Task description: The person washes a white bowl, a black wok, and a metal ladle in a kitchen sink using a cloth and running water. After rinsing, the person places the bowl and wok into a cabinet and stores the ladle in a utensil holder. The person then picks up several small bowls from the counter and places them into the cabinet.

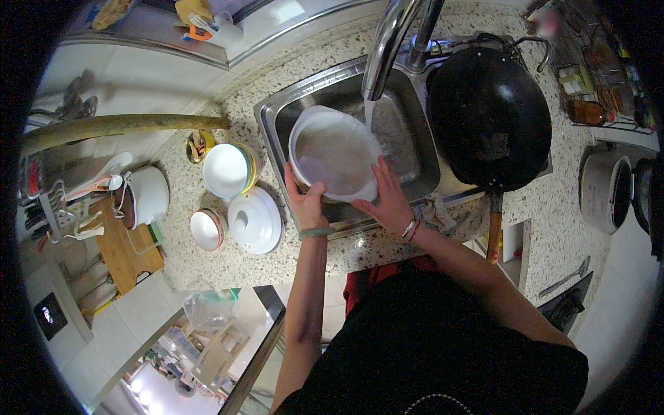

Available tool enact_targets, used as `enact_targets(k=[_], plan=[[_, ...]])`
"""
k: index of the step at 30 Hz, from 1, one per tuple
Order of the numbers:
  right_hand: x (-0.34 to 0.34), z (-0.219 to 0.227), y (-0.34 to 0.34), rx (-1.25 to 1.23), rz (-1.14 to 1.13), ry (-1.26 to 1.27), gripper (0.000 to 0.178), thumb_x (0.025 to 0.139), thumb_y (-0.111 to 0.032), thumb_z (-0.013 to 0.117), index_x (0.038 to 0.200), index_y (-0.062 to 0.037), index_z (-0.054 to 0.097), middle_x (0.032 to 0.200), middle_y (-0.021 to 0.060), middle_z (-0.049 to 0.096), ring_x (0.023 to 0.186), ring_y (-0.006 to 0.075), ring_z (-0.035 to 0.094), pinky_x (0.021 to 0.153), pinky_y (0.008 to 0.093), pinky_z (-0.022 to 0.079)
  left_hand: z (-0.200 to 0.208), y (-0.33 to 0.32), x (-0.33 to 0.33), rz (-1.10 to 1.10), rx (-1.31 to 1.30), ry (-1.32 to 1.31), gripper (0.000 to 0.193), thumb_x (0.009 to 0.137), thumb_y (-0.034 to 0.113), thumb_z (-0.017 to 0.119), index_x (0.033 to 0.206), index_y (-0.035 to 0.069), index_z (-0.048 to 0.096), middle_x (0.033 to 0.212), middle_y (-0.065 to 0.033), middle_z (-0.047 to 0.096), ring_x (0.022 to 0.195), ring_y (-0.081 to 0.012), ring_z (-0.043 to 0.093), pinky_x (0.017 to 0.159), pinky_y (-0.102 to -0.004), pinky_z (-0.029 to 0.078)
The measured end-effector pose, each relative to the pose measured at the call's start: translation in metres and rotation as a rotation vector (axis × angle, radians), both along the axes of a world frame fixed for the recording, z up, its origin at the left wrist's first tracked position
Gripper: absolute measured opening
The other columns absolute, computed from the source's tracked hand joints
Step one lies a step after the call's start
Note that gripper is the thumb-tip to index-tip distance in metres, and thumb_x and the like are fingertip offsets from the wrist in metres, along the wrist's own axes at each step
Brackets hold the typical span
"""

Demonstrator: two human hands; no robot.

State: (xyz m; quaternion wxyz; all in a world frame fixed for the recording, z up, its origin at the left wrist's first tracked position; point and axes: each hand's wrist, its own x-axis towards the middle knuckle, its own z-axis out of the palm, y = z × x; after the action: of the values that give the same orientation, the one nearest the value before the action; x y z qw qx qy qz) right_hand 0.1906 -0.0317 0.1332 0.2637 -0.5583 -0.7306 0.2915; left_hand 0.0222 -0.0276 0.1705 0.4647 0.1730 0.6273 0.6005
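A white round pot [335,149] with small side lugs is held over the steel sink [408,149], cloudy water inside it. My left hand [306,207] grips its near left rim, thumb on the edge. My right hand [389,202] holds the near right side, fingers laid along the wall. From the chrome faucet [377,76] a stream of water runs down just beside the pot's right rim. Whether the pot's base touches the sink bottom is hidden.
Left of the sink stand stacked bowls [225,170], a white knobbed lid [255,220] and a smaller bowl [207,229]. A black wok [490,117] sits at the right, its wooden handle [494,232] pointing toward me. A crumpled rag [437,213] lies on the sink's front edge.
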Motion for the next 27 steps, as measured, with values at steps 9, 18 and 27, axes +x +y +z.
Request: enact_targets(k=[9, 18, 27], plan=[[-0.037, -0.068, 0.041, -1.146, -0.319, 0.96, 0.054, 0.073, -0.005, 0.068, 0.12, -0.0063, 0.041, 0.108, 0.0092, 0.056, 0.097, 0.0227, 0.056, 0.074, 0.0384, 0.051, 0.016, 0.003, 0.0, -0.134, 0.093, 0.605, 0.085, 0.057, -0.006, 0.056, 0.137, 0.004, 0.028, 0.134, -0.0163, 0.033, 0.12, -0.0296, 0.038, 0.1, -0.0338, 0.03], [-0.026, -0.065, 0.087, -0.816, -0.074, 1.261, 0.05, 0.076, -0.008, 0.064, 0.122, -0.0107, 0.044, 0.112, 0.0049, 0.056, 0.101, 0.0203, 0.054, 0.082, 0.0385, 0.048, 0.04, 0.008, 0.022, -0.232, 0.116, 0.844, 0.097, 0.056, -0.007, 0.056, 0.142, 0.007, 0.013, 0.143, -0.014, 0.015, 0.131, -0.027, 0.02, 0.106, -0.0339, 0.021], [-0.023, -0.062, 0.106, -0.726, -0.032, 1.434, 0.049, 0.078, -0.01, 0.064, 0.123, -0.0088, 0.044, 0.115, 0.006, 0.055, 0.104, 0.0197, 0.053, 0.085, 0.0381, 0.046, 0.048, 0.014, 0.031, -0.264, 0.218, 0.873, 0.098, 0.057, -0.005, 0.057, 0.141, 0.003, 0.009, 0.143, -0.0205, 0.014, 0.133, -0.0335, 0.015, 0.108, -0.0379, 0.013]])
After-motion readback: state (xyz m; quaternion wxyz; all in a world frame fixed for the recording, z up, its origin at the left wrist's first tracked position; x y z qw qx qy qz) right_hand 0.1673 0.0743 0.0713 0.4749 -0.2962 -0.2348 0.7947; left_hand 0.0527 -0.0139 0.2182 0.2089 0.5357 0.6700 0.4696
